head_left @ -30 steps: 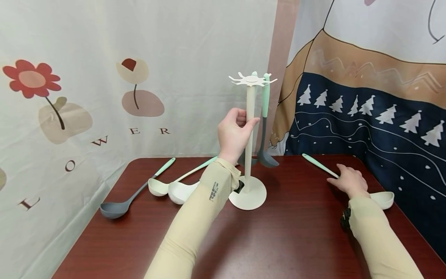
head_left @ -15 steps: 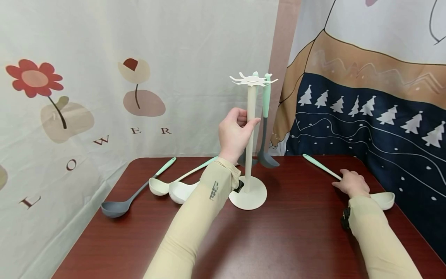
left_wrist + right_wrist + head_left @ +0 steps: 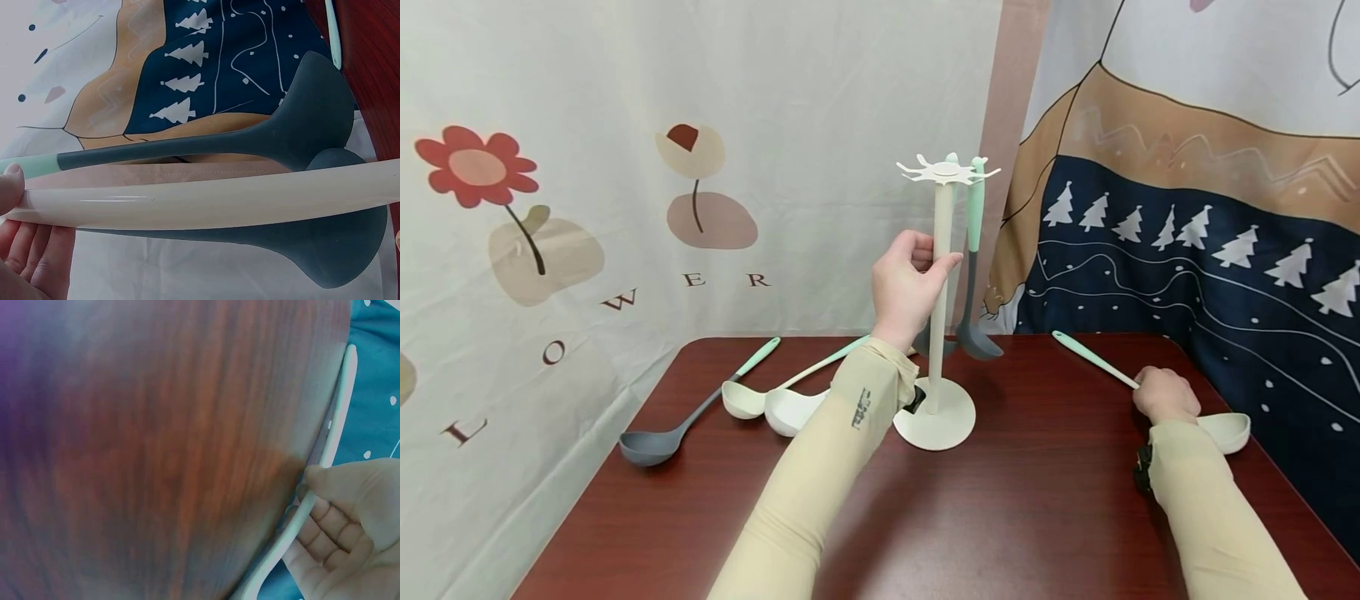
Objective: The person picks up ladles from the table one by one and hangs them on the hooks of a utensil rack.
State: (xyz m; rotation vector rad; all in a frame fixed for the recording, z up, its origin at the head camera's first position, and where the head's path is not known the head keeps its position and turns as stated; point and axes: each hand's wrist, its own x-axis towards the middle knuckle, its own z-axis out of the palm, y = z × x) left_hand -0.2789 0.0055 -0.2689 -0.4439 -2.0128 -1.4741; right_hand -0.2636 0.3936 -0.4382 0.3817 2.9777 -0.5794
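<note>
Cream plastic fills your left hand point(image 3: 904, 287): your fingers and thumb curl round the pole of the rack point(image 3: 938, 275), about midway up, with the thumb tip on the near side of the pole and the other fingers wrapped behind it. In the left wrist view your fingers point(image 3: 37, 250) lie under the pole and the thumb presses on top. Just beyond those fingers two grey ladles point(image 3: 976, 337) with mint handles hang from the star-shaped top of the rack, their bowls just above the table point(image 3: 1015, 500) behind the round base. The rack stands upright on the table.

Your right hand point(image 3: 1165, 396) rests on the spoon point(image 3: 1225, 431) at the right side of the table. Your fingers are curled round its handle; the right wrist view shows the thumb on top and the fingers point(image 3: 331, 531) tucked beneath the thin pale shaft. The mint end of the handle runs out past your fingertips toward the back of the table, and the cream bowl lies behind your wrist, toward the right edge. The spoon lies on the table.

Well to the left of your left fingers, past your sleeve, three more utensils lie on the table: a grey ladle point(image 3: 651, 446) farthest out, then a cream ladle point(image 3: 741, 400), then a cream spoon point(image 3: 790, 410) closest to the rack base.
</note>
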